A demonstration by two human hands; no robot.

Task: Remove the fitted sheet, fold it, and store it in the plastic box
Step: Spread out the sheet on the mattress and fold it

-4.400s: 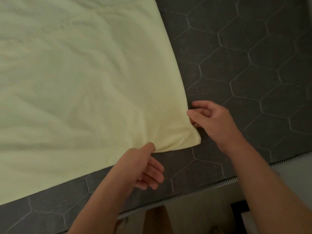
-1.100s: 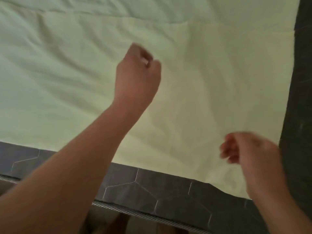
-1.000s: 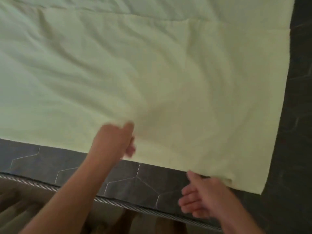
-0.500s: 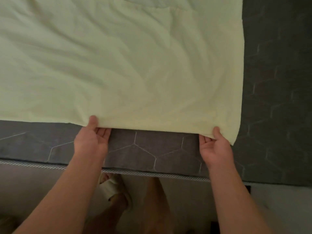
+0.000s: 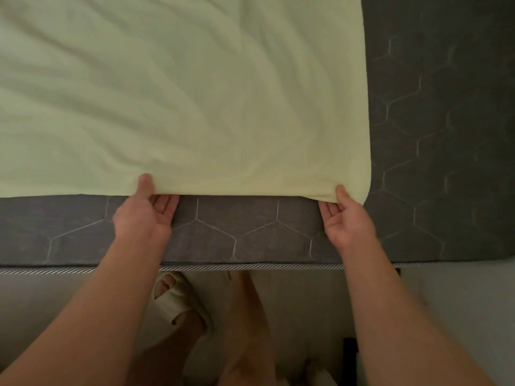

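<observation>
Fitted sheet (image 5: 181,93) is off the corners and lies flat on the bare mattress (image 5: 446,107), its near hem set back from the mattress's front edge. Left hand (image 5: 145,215): thumb on top of the hem, fingers tucked under, grip pinching the cloth. Right hand (image 5: 348,221): same grip at the sheet corner, toward the mattress's right side. The wide spacing probably keeps the hem taut for a fold.

The fitted sheet (image 5: 181,93) lies on the mattress (image 5: 446,135), which shows bare along its near edge and right side. The left hand (image 5: 143,215) pinches the sheet's near edge, the right hand (image 5: 347,221) its near right corner. Below the mattress edge, a slipper (image 5: 174,299) stands on the floor (image 5: 41,302).
</observation>
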